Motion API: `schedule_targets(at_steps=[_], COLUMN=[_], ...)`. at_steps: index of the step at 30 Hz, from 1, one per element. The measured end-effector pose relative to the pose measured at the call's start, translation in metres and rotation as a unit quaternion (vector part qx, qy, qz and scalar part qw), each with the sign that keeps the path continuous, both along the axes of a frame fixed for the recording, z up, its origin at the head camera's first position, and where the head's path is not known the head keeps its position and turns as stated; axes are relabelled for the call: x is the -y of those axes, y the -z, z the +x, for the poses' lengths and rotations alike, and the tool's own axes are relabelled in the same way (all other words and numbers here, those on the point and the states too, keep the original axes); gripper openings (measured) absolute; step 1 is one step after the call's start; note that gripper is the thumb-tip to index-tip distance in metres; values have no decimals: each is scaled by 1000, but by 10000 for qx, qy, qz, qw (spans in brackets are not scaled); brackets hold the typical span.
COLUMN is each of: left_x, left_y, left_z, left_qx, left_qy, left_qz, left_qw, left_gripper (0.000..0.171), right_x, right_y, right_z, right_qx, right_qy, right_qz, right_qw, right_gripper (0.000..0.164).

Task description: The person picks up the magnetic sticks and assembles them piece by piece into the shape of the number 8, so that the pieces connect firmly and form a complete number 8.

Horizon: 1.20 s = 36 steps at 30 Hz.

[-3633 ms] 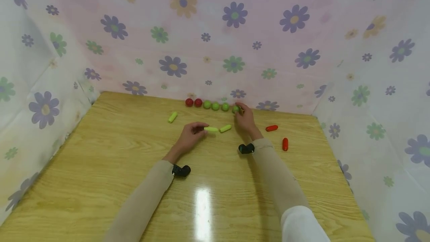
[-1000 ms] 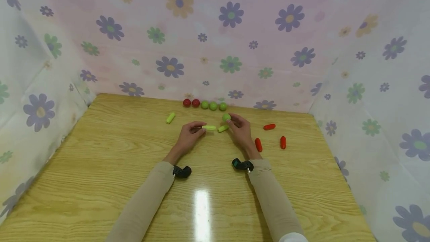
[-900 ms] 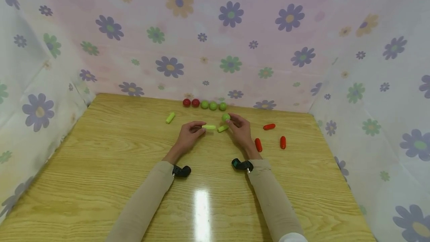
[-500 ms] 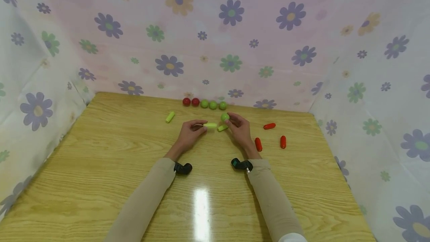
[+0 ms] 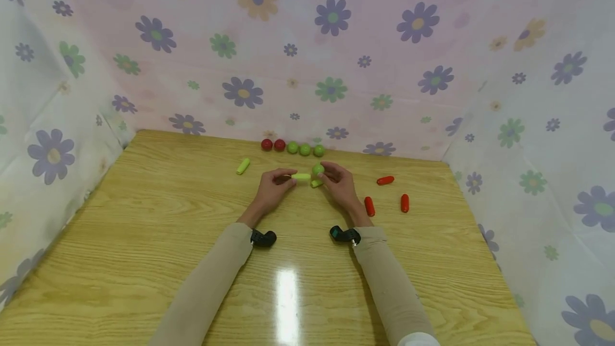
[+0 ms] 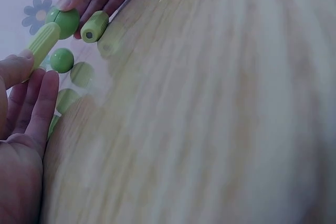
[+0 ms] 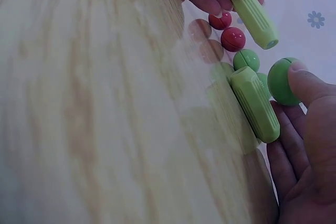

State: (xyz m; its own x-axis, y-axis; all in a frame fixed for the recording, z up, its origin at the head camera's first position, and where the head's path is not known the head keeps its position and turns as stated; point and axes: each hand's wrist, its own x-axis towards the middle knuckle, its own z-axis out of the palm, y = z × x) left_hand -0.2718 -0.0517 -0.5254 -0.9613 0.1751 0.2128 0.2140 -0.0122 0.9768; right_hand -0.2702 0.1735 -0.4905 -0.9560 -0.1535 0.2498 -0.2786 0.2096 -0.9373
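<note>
My left hand [image 5: 270, 192] pinches a light green ribbed stick [image 5: 301, 177] between thumb and fingers, its free end pointing right. Opposite it, my right hand [image 5: 342, 188] holds a green ball [image 5: 317, 170] by thumb and fingers. A narrow gap separates stick and ball in the right wrist view, while in the left wrist view the stick's tip overlaps the ball. Under the right fingers lies a second light green stick [image 7: 254, 103] on the table, partly covered in the head view. A grey disc shows in its end [image 6: 90, 34].
Along the table's back edge runs a row of two red balls [image 5: 273, 144] and three green balls [image 5: 305, 149]. Another light green stick [image 5: 243, 166] lies left. Three red sticks, one of them nearest the right wrist [image 5: 369, 206], lie right. Flowered cloth [image 5: 331, 89] walls the table.
My right hand has brought the green ball from the row's right end forward to the left hand's stick. Over the last second the ball shifted slightly left and the stick slightly away from me.
</note>
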Motion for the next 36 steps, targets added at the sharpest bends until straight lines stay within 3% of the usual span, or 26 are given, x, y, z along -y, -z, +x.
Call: schedule_targets(at_steps=[21, 36], left_x=[-2, -3], left_y=[1, 0], left_z=[-5, -4], left_qx=[69, 81], left_qy=[57, 21], left_qz=[467, 360], left_qw=[9989, 9993], left_gripper=[29, 28], right_x=[-1, -1], right_y=[-1, 1], right_z=[0, -1], right_qx=[-171, -116], right_qy=[-279, -229], right_qz=[86, 94], right_qw=[9994, 9996], right_gripper=[34, 35])
